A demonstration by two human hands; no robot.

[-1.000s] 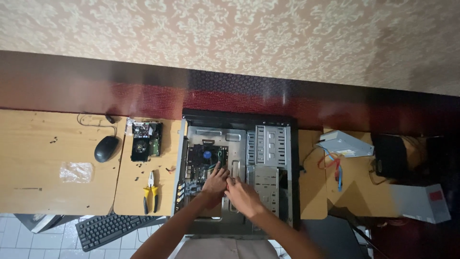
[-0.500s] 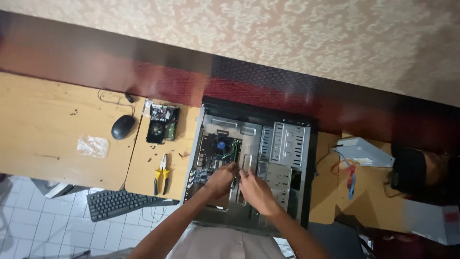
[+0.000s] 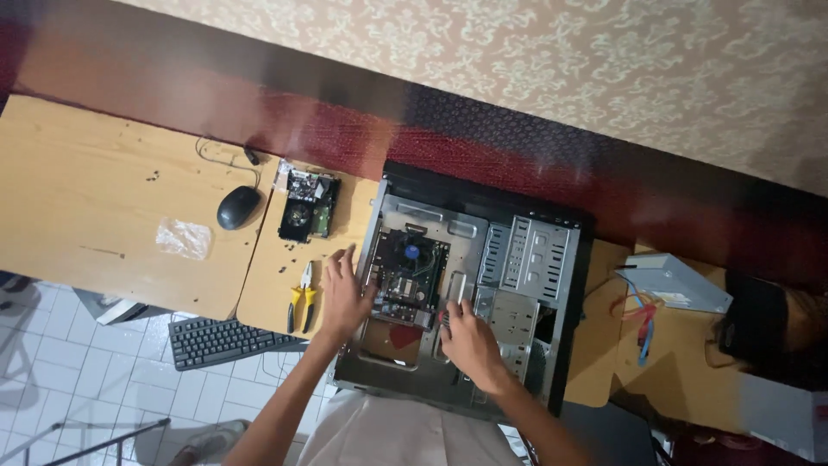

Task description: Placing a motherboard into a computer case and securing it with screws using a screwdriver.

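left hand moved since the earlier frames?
Yes. The left hand has slid leftward off the motherboard to the left edge of the open computer case, nearer the yellow-handled pliers.

Clear plastic wrapper (image 3: 183, 237) on desk (image 3: 86, 198)

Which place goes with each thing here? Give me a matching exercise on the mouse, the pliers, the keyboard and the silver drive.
Things:
1. mouse
2. pliers
3. keyboard
4. silver drive

Places:
A. on the desk right of the computer case
B. below the desk edge, over the tiled floor
C. on the desk beside the left hand
D. on the desk left of the loose circuit board

Pairs: 1-D, 2-C, 3-B, 4-A
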